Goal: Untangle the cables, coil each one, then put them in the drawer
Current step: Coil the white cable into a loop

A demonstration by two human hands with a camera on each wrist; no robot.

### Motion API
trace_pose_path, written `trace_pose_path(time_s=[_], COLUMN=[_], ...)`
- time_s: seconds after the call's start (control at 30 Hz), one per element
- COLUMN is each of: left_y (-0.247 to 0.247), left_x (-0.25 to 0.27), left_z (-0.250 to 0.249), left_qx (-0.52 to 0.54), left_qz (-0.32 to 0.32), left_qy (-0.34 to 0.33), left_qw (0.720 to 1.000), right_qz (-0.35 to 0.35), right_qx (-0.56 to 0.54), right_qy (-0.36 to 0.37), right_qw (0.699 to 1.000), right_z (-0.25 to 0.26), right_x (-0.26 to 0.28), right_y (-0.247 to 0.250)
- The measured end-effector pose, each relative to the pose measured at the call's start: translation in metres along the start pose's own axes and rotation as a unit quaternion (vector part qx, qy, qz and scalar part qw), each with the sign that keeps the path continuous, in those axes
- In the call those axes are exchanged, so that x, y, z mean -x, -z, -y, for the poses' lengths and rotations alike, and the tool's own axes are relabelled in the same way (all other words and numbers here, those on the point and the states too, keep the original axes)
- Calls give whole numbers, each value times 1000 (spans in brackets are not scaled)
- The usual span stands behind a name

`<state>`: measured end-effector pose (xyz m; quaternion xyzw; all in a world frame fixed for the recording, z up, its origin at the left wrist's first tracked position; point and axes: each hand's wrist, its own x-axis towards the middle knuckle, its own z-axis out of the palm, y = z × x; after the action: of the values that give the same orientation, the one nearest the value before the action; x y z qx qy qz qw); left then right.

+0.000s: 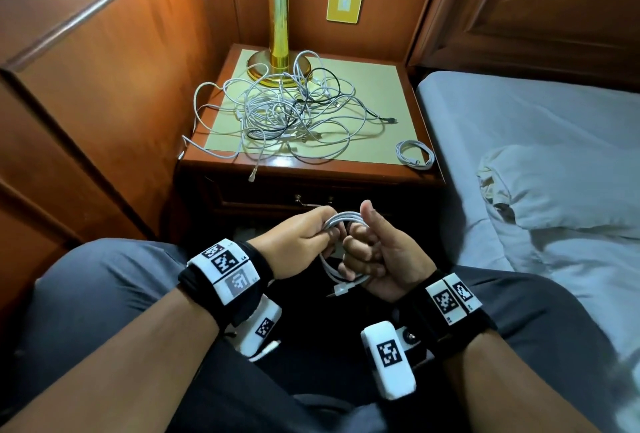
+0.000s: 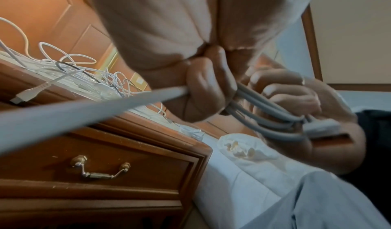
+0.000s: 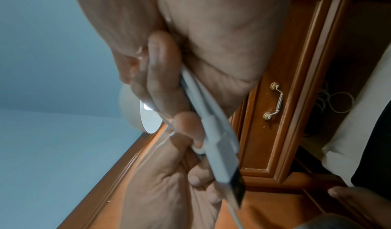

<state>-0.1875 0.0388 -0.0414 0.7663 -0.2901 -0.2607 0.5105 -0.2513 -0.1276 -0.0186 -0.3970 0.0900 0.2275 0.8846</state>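
We hold a coiled white cable (image 1: 341, 221) above our lap — left hand (image 1: 298, 242) pinching its loops, right hand (image 1: 381, 259) curled round it, thumb up, before the closed drawer (image 2: 105, 162).

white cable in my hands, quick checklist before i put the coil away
1. Coil held by both hands: left hand and right hand both grip the white cable: ok.
2. Loose end tucked: USB plug sticks out below the right hand: not ok.
3. Drawer open: closed: not ok.
4. Free hand for drawer handle: none: not ok.
5. Other cables untangled: tangled pile remains on the nightstand: not ok.
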Motion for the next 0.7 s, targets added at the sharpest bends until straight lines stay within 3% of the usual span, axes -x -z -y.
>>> trace_pose_path(time_s=[0.27,0.53,0.7], left_y=[20,12,1], left_x=[1,-4,-4], left_z=[-3,10,4], left_qx=[121,-11,151], left_qz=[-55,-222,-170], left_qy=[-18,-85,-10], left_qw=[991,971,974], right_qz=[-31,41,-30], right_qx=[-56,-52,-19], right_qy=[33,33,60], right_qw=[997,997,998], right_z=[4,0,2], right_x=[6,5,4], right_y=[0,5,1])
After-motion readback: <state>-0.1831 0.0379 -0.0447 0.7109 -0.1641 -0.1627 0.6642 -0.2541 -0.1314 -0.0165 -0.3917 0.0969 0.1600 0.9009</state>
